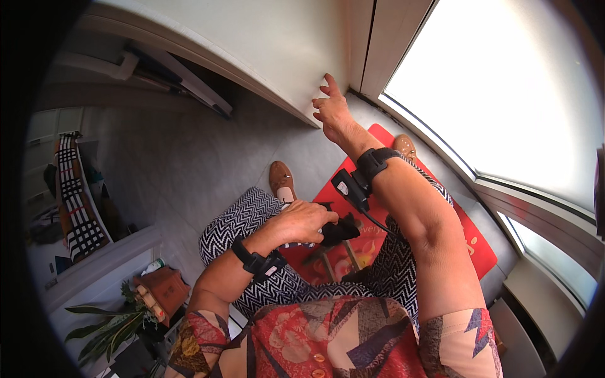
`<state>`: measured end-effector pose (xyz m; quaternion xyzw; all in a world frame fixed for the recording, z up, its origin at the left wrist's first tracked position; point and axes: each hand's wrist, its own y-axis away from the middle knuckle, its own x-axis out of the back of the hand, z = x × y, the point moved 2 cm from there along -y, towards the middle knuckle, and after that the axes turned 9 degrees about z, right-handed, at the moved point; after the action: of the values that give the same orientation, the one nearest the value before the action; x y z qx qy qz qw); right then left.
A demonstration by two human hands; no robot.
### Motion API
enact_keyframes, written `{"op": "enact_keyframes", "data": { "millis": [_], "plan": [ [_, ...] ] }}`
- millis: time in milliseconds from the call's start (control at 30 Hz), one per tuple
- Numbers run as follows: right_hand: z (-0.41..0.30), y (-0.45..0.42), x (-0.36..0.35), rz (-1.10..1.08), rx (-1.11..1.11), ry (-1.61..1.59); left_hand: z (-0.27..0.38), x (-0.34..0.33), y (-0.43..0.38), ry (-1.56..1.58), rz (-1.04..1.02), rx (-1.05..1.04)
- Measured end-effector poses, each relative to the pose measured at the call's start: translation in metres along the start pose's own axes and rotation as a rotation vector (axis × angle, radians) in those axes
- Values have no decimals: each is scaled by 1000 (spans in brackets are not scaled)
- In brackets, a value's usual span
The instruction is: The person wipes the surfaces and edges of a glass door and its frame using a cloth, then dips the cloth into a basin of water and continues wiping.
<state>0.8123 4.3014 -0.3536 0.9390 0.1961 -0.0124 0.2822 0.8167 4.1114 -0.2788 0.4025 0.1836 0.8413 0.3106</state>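
My left hand (302,221) is closed around a bunched black cloth item (341,230) above my knees; its exact kind is hard to make out. My right hand (333,111) reaches forward with its fingers apart and nothing in it. Its fingertips are at the lower part of a white panel (293,52), near the corner by the window frame; whether they touch is unclear. Black straps hold a small black device (352,189) on my right forearm and another (265,265) on my left wrist.
A red printed mat (335,184) lies on the grey floor (198,156) under my legs. Brown shoes (282,177) are on my feet. A bright glazed frame (425,111) stands at right. A potted plant (111,326) and a terracotta planter (165,290) stand at lower left.
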Motion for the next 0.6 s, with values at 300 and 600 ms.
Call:
{"op": "enact_keyframes", "data": {
  "millis": [300, 600],
  "plan": [
    [4, 5, -1, -11, -19, 20, 1, 2, 1, -16, 1, 3],
    [1, 7, 1, -7, -21, 23, 1, -1, 3, -23, 4, -26]
  ]
}}
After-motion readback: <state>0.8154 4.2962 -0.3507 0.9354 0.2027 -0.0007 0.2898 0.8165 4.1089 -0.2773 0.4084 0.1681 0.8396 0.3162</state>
